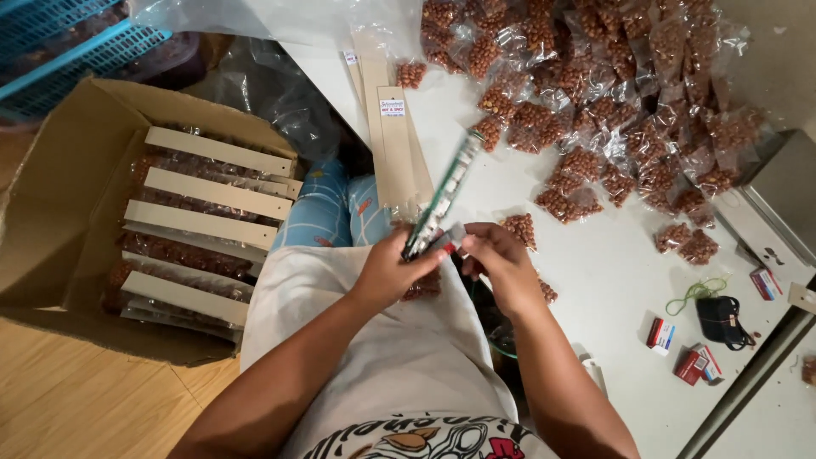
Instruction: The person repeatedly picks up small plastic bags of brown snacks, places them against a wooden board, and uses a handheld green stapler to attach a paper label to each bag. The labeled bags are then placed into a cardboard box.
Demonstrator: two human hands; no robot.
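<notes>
Glossy clear packets of brown nuts (pixel 595 93) litter the white bench (pixel 612 289) — left hand (pixel 393 270) clamps a long green stapler (pixel 442 195), right hand (pixel 501 263) pinches its red end.

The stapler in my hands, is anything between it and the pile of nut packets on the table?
Nothing visible: the stapler sits in both hands, left hand, right hand, with bare table before the nut packets.

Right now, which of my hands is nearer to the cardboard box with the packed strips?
Left. The left hand is on the side towards the cardboard box, gripping the long stapler; the right hand is beyond it, farther from the box, over the white table.
</notes>
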